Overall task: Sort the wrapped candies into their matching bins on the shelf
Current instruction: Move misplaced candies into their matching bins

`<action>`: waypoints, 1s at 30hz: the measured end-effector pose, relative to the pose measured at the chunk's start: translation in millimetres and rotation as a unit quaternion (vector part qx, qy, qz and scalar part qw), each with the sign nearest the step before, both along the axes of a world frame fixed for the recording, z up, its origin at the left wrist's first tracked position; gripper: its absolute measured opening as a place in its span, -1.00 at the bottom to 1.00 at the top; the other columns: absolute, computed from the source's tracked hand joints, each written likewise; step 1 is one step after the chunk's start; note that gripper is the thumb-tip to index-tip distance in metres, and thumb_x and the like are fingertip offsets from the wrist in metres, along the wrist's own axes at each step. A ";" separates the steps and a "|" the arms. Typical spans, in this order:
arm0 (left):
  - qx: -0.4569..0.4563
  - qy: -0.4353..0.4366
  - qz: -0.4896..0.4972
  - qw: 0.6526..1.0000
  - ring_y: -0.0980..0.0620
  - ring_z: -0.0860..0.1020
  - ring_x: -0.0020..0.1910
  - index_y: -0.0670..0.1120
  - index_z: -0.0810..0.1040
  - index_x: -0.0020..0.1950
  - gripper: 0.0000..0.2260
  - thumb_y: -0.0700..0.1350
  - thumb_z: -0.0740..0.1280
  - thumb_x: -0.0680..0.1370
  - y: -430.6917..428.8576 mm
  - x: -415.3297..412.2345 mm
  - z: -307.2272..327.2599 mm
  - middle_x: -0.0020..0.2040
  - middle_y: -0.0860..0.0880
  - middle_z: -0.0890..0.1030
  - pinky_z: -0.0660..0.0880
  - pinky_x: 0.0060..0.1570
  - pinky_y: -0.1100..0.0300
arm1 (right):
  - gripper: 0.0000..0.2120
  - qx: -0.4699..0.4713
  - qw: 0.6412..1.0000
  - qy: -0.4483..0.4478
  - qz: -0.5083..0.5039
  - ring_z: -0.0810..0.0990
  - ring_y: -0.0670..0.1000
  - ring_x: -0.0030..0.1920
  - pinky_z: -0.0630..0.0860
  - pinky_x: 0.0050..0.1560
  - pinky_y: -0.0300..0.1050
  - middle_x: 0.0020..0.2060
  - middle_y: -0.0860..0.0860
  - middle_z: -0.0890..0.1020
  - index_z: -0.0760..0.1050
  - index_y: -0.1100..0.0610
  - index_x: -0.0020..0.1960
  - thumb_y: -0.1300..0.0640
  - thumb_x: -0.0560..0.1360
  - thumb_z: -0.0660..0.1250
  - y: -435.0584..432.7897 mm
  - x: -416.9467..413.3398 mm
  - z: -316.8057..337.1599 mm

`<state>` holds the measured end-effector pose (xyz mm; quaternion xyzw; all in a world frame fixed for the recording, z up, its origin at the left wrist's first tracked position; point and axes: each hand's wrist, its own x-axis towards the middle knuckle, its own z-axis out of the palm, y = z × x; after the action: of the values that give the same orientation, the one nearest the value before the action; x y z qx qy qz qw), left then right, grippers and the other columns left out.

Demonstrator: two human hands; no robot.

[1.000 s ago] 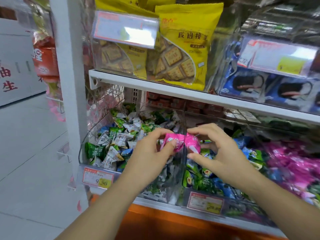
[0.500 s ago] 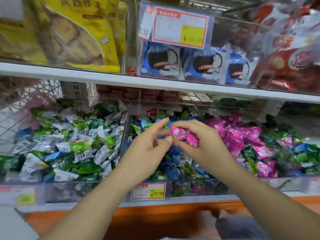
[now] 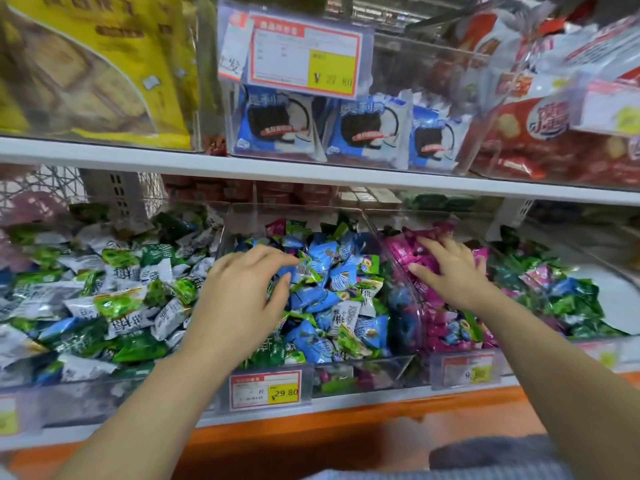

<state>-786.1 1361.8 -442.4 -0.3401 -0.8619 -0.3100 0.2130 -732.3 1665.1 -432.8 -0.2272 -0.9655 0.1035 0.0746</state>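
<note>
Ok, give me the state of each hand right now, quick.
Left hand: fingers curled over the blue candies; whether it pinches one cannot be told.
Right hand: open, fingers spread flat on the pink candies.

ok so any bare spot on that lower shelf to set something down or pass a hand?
Crowded: green-white candies, blue candies and pink candies lie heaped. Free: the gap between heaps and the upper shelf, for a hand; a pale, seemingly bare patch in the far-right bin.

One wide-angle view worn on the head, aimed forward and slightly down, held close to the candy bins, upper shelf caught at top.
</note>
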 end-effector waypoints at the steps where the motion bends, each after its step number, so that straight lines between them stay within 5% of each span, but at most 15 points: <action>1: -0.013 0.005 0.008 1.000 0.02 0.59 -0.04 0.01 0.60 0.15 -0.75 -0.06 0.21 0.54 -2.0 -0.7 -1.3 0.05 0.09 0.61 0.38 0.19 0.02 | -0.45 0.001 1.000 -0.010 0.002 -0.04 0.11 0.51 -0.13 0.44 0.28 0.52 0.05 0.07 0.10 -0.12 0.50 -0.20 0.56 0.11 -1.7 0.5 -1.0; 7: -0.030 0.016 0.021 0.999 0.03 0.57 0.02 0.03 0.61 0.11 -0.80 -0.09 0.27 0.54 -24.3 -2.8 -3.1 0.04 0.10 0.60 0.27 0.26 0.07 | -0.52 0.031 0.996 0.073 0.048 0.08 0.09 0.47 -0.12 0.45 0.23 0.44 0.06 0.24 0.19 -0.06 0.48 -0.13 0.59 0.10 -29.5 -0.8 10.3; 12: -0.022 0.027 0.056 0.998 0.01 0.58 -0.03 0.01 0.62 0.07 -0.84 -0.13 0.30 0.54 -60.7 0.2 -0.3 0.03 0.09 0.61 0.35 0.23 -0.06 | -0.64 -0.017 0.970 0.142 0.194 0.40 0.07 0.27 0.22 0.37 0.14 0.20 -0.02 0.50 0.45 0.00 0.32 -0.06 0.56 0.20 -98.8 -1.7 29.3; 18: -0.037 -0.002 0.139 0.990 -0.06 0.61 0.00 -0.03 0.64 0.08 -0.78 -0.06 0.26 0.52 -125.0 -2.9 1.5 0.02 0.00 0.65 0.44 0.16 -0.13 | -0.67 -0.053 0.935 0.065 0.345 0.39 -0.07 0.31 0.32 0.34 -0.08 0.32 -0.12 0.45 0.43 -0.09 0.32 -0.09 0.57 0.19 -202.3 -14.9 41.9; 23: -0.008 -0.016 0.190 0.982 -0.12 0.60 0.02 -0.01 0.64 0.08 -0.75 -0.04 0.24 0.49 -172.6 -5.5 0.5 0.04 -0.01 0.64 0.45 0.12 -0.27 | -0.68 -0.033 0.901 0.026 0.433 0.49 -0.11 0.16 0.40 0.22 -0.15 0.30 -0.11 0.48 0.45 -0.08 0.31 -0.06 0.57 0.23 -260.3 -46.4 42.1; 27: -0.012 -0.012 0.227 0.974 -0.16 0.56 0.04 0.00 0.64 0.08 -0.82 -0.13 0.39 0.49 -195.1 -11.5 -7.1 0.06 -0.02 0.62 0.41 0.16 -0.25 | -0.59 -0.009 0.880 -0.029 0.474 0.33 -0.04 0.38 0.31 0.38 0.01 0.42 -0.07 0.34 0.34 -0.10 0.40 -0.04 0.56 0.25 -286.1 -75.5 36.1; 30: -0.017 -0.009 0.229 0.973 -0.18 0.56 0.04 -0.02 0.65 0.07 -0.71 0.02 0.23 0.48 -207.0 -12.2 -16.1 0.06 -0.05 0.61 0.44 0.13 -0.22 | -0.50 0.037 0.854 -0.076 0.514 0.06 -0.03 0.50 0.11 0.46 0.00 0.52 -0.09 0.08 0.22 -0.14 0.47 -0.04 0.56 0.25 -299.4 -87.6 31.1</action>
<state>-798.3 1154.9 -458.5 -0.1345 -0.9238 -0.2414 0.2648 -819.9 1365.6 -401.8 0.2968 -0.9506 0.0733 -0.0543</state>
